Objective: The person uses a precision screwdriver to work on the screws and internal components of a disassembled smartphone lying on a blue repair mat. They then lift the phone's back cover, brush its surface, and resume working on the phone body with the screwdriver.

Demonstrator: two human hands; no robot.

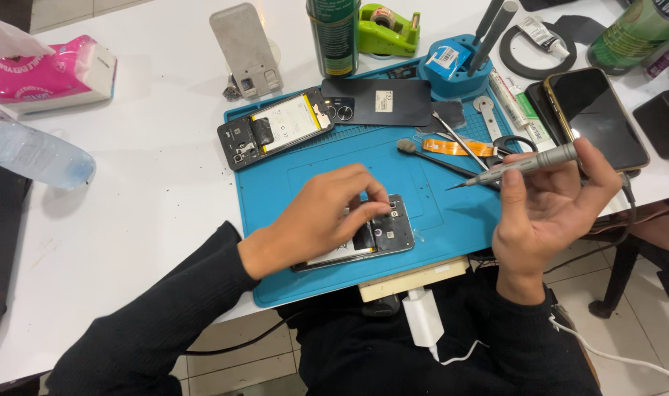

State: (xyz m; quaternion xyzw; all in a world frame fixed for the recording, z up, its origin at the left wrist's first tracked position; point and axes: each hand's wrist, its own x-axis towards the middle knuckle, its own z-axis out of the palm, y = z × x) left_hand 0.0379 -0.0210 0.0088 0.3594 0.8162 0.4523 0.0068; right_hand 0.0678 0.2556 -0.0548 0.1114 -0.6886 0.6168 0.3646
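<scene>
Opened phone (375, 238) lies face down near the front edge of the blue repair mat (437, 213), its back cover off and its inner parts showing. The left hand (323, 216) rests on top of it, covering most of its left half; the left grip is pressed together, the fingertips (367, 196) pinching at something small at the phone's upper edge, too small to make out. The right hand (551, 202) hovers to the right of the phone, well clear of it and partly past the worktop (144, 191) edge. Its grip is closed around a slim grey screwdriver (529, 165), held between thumb and fingers, with the fine tip pointing left toward the middle of the mat and not touching the phone.

Farther back on the mat lies a second opened phone (276, 128) with its battery exposed, and beside it a dark back cover (382, 101). A brush (430, 158), an orange flex strip (459, 148) and scissors (514, 143) lie between the cover and the right hand. A blue tool holder (455, 66) stands at the mat's far corner. On the white worktop are a pink tissue pack (52, 73), a plastic bottle (34, 155), a green tape dispenser (386, 29) and an intact phone (595, 117).
</scene>
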